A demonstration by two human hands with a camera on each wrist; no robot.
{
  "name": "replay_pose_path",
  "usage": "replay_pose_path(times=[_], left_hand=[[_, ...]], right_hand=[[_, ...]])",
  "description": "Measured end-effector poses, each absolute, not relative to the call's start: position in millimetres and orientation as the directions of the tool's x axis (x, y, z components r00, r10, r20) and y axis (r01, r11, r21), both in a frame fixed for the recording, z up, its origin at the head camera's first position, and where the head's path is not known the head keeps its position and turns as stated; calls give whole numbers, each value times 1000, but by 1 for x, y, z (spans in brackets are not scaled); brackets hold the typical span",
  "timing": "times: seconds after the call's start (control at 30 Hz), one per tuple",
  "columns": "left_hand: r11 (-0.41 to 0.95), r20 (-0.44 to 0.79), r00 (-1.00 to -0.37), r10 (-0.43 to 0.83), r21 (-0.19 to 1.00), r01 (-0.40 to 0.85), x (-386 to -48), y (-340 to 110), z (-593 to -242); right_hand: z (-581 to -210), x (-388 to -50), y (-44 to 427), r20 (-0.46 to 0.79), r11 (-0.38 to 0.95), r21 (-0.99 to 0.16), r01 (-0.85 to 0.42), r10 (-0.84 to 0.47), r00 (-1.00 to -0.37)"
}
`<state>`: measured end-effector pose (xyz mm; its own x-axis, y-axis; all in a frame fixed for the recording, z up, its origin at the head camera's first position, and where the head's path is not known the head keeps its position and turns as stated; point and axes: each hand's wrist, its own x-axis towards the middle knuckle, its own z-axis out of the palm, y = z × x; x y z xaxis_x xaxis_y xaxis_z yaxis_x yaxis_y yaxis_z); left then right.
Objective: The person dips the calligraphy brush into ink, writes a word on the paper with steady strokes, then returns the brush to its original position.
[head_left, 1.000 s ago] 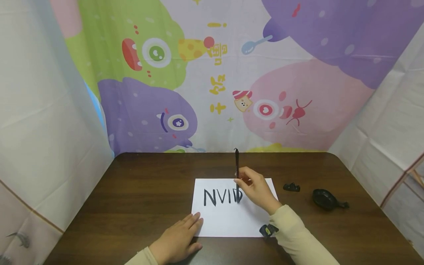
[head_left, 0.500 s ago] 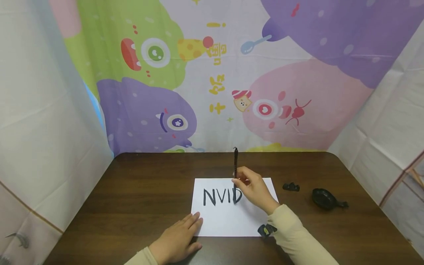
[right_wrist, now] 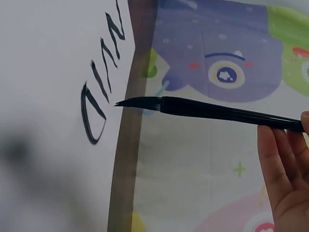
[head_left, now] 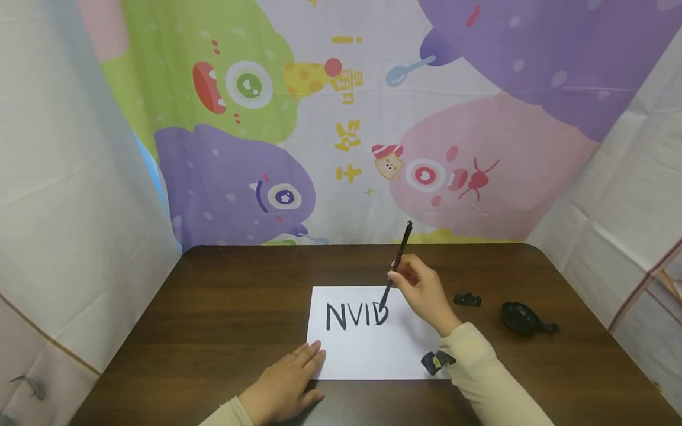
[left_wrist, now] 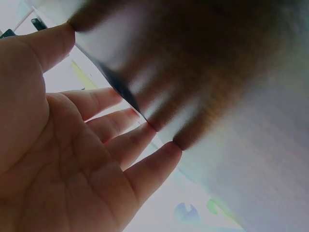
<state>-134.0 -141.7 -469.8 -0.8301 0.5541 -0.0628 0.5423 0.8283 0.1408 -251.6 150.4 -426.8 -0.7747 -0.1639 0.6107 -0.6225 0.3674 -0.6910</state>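
Note:
My right hand (head_left: 423, 293) pinches a black brush (head_left: 401, 254) between thumb and fingers, its shaft leaning to the upper right. In the right wrist view the dark bristles (right_wrist: 137, 103) hang clear of the paper, and the right hand (right_wrist: 289, 179) holds the shaft. Black letters (head_left: 357, 315) reading NVID stand on the white sheet (head_left: 367, 355). My left hand (head_left: 285, 381) lies flat with fingers spread, its fingertips on the sheet's left edge. The left wrist view shows the left hand (left_wrist: 87, 159) from the palm side, fingertips touching the surface.
A small black brush rest (head_left: 467, 299) lies right of the sheet, and beyond it a black dish with a handle (head_left: 519, 318). A dark strapped device (head_left: 433, 362) is at my right wrist. The brown table (head_left: 224, 307) meets a cartoon-printed curtain (head_left: 362, 213) behind.
The brush has lifted off the foot of the D and tilted to the right. My right hand has moved up and right with it; my left hand has stayed in place.

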Motion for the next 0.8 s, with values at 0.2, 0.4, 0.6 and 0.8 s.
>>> replay_pose_path(times=[0.2, 0.4, 0.6, 0.8], left_hand=[[830, -73, -831, 552, 148, 538, -133, -142, -469], [829, -66, -829, 555, 133, 544, -135, -142, -471], [825, -62, -826, 561, 127, 551, -135, -143, -471], [827, -62, -828, 557, 132, 546, -134, -142, -469]], right_hand=[[-413, -245, 155, 605, 390, -697, -602, -130, -786], [-418, -251, 163, 601, 388, -717, -579, -79, -796], [-434, -265, 172, 593, 386, -735, -558, -34, -804], [-440, -269, 175, 599, 361, -742, -564, -18, -800]])
